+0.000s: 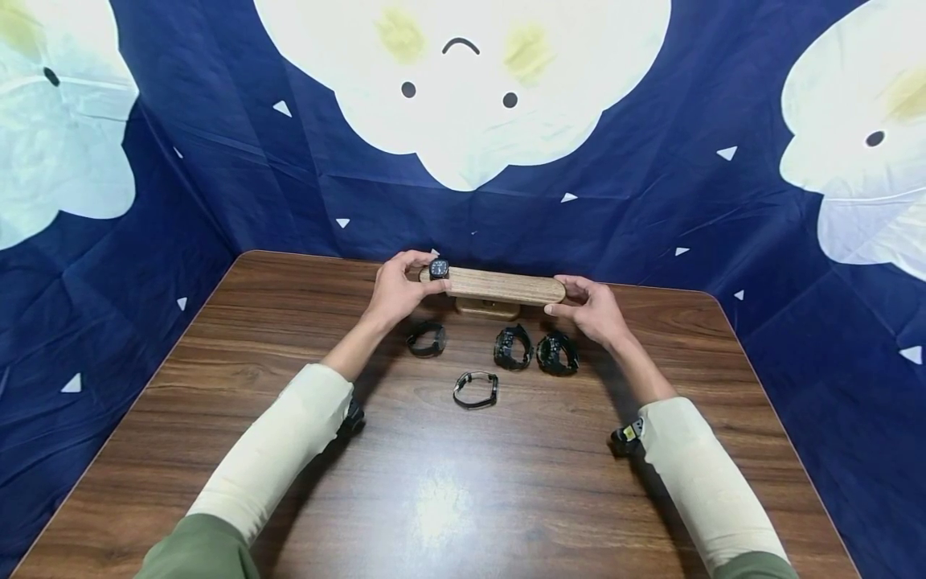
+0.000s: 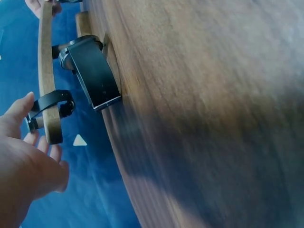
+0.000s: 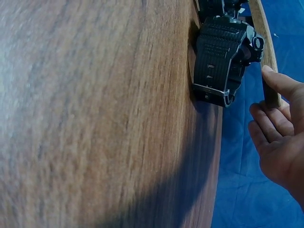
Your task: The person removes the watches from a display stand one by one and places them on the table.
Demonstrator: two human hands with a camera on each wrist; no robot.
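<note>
A wooden watch stand [image 1: 499,285], a rounded bar on a short base, stands near the table's back edge. Looped round the bar's left end is a black wristwatch [image 1: 439,268] with a squarish dark face turned up. My left hand [image 1: 396,289] pinches this watch, thumb in front and fingers behind; the left wrist view shows the fingertips close to the bar's end [image 2: 54,133]. At the opposite end, my right hand [image 1: 599,314] grips the bar between thumb and fingers. Two chunky black watches [image 1: 513,347] lie on the table just in front of the stand, near the right hand.
Another dark watch [image 1: 427,339] lies in front of the stand's left part. Closer to me rests a slim watch [image 1: 476,391] with its band closed in a loop. A blue cloth [image 1: 615,217] with white clouds hangs behind and beside the wooden table [image 1: 463,482].
</note>
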